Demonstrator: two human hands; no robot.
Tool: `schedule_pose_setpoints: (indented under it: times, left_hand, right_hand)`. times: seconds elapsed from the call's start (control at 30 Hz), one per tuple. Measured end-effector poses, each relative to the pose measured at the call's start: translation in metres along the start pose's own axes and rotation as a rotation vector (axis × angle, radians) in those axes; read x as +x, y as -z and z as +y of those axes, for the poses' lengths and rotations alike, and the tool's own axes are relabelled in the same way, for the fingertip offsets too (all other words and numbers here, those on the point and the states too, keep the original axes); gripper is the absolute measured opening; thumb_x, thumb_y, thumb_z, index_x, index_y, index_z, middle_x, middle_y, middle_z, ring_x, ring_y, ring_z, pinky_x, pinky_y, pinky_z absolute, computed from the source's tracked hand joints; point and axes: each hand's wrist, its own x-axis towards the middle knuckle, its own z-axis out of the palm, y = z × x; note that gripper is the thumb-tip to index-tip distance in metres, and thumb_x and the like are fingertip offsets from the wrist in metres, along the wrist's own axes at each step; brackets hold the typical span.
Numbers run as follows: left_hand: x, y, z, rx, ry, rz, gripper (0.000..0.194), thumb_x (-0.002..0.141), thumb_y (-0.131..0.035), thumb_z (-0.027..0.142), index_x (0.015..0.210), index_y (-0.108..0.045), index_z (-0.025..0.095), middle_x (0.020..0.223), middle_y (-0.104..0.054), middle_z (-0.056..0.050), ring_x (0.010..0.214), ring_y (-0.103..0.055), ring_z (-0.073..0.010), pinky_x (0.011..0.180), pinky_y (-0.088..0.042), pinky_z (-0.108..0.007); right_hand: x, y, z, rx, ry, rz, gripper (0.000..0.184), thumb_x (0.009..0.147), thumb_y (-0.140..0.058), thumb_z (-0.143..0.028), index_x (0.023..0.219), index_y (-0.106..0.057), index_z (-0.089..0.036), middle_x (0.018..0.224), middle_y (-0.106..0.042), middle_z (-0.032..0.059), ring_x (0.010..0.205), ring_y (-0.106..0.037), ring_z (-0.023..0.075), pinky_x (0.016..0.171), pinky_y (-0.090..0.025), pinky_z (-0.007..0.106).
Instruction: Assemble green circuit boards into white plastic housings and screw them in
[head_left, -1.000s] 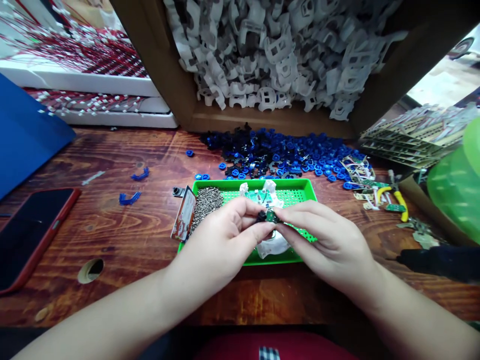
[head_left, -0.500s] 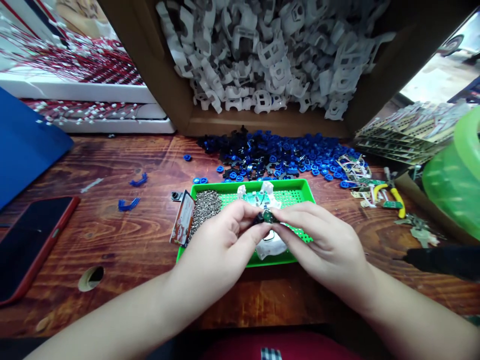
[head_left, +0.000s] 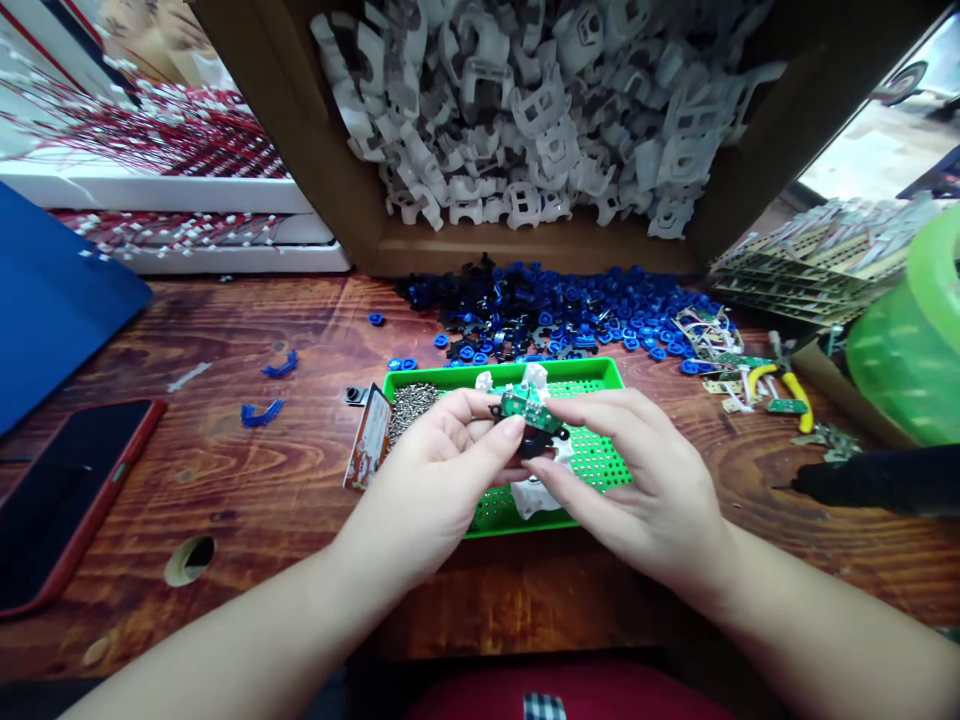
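A small green circuit board (head_left: 532,410) with a black plastic part (head_left: 536,442) beneath it is held above the green perforated tray (head_left: 604,460). My left hand (head_left: 450,450) pinches its left side, thumb on the board's face. At the other end, my right hand (head_left: 637,460) has its fingertips along the upper edge and its thumb below, around the black part. Behind and under my hands, white plastic housing pieces (head_left: 536,500) lie in the tray, partly hidden. Many small screws (head_left: 412,402) fill the tray's left end.
An open cardboard box (head_left: 525,250) of white plastic shells stands at the back, with a heap of blue and black parts (head_left: 555,310) before it. Yellow-handled pliers (head_left: 793,400) and a dark pointed tool (head_left: 870,485) lie right; a phone (head_left: 67,490) lies left.
The board and black part have tilted up, so the board's green face now shows between my hands. My right fingers have spread wider around its end.
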Motion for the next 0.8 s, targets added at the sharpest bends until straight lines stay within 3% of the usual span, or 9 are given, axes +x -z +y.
schedule_pose_setpoints:
  times: [0.2,0.33,0.4,0.47,0.57,0.67,0.8]
  left_hand:
    - [-0.001,-0.004,-0.004,-0.041,0.009,0.024,0.017,0.079,-0.066,0.019,0.088,-0.052,0.017,0.076,-0.065,0.004,0.069,-0.063,-0.0073,0.068,-0.051,-0.019]
    - [0.000,-0.004,-0.002,0.138,-0.019,0.002,0.022,0.080,-0.063,0.024,0.097,-0.051,0.017,0.080,-0.064,0.002,0.069,-0.062,-0.0108,0.070,-0.051,-0.027]
    - [-0.001,0.000,0.002,0.396,-0.098,0.010,0.023,0.082,-0.058,0.030,0.101,-0.051,0.019,0.089,-0.064,-0.002,0.078,-0.062,-0.0160,0.075,-0.049,-0.033]
    - [-0.002,0.006,0.006,0.801,-0.264,0.069,0.022,0.083,-0.055,0.037,0.096,-0.057,0.019,0.093,-0.063,-0.006,0.089,-0.059,-0.0229,0.083,-0.044,-0.040]
    - [-0.004,0.014,0.007,1.339,-0.428,0.030,0.036,0.079,-0.053,0.050,0.079,-0.063,0.016,0.085,-0.062,-0.012,0.094,-0.053,-0.0334,0.088,-0.035,-0.050]
    - [-0.003,0.016,0.000,1.545,-0.420,-0.098,0.057,0.073,-0.048,0.067,0.079,-0.066,0.013,0.083,-0.062,-0.017,0.092,-0.052,-0.0387,0.087,-0.033,-0.054]
    - [0.001,0.017,-0.010,1.632,-0.419,-0.095,0.070,0.068,-0.046,0.075,0.093,-0.066,0.013,0.094,-0.062,-0.018,0.098,-0.051,-0.0398,0.089,-0.033,-0.052]
  right_hand:
    - [0.001,-0.002,-0.002,-0.026,-0.019,-0.013,0.038,0.076,-0.066,-0.026,0.111,-0.053,-0.019,0.100,-0.061,0.0054,0.094,-0.057,0.0149,0.083,-0.052,0.031]
    - [0.004,0.003,0.010,-0.030,-0.023,-0.045,0.037,0.075,-0.066,-0.028,0.109,-0.055,-0.018,0.099,-0.061,0.0058,0.093,-0.057,0.0152,0.083,-0.052,0.030]
    - [0.006,0.005,0.021,0.070,-0.161,-0.017,0.036,0.074,-0.068,-0.030,0.106,-0.057,-0.019,0.099,-0.061,0.0054,0.091,-0.059,0.0150,0.082,-0.052,0.030]
    - [0.009,0.005,0.033,0.287,-0.413,0.027,0.036,0.073,-0.069,-0.033,0.104,-0.058,-0.019,0.096,-0.062,0.0044,0.084,-0.061,0.0136,0.075,-0.053,0.028]
    - [0.012,0.002,0.039,0.661,-0.749,0.037,0.036,0.070,-0.071,-0.039,0.097,-0.060,-0.018,0.088,-0.064,0.0024,0.074,-0.062,0.0105,0.067,-0.052,0.023]
    - [0.014,-0.001,0.033,0.859,-0.891,0.027,0.034,0.067,-0.073,-0.038,0.092,-0.061,-0.017,0.087,-0.064,0.0022,0.075,-0.062,0.0106,0.067,-0.053,0.023]
    - [0.010,-0.005,0.025,0.968,-0.975,-0.031,0.035,0.065,-0.073,-0.038,0.090,-0.062,-0.016,0.092,-0.065,0.0047,0.080,-0.063,0.0140,0.070,-0.054,0.026]
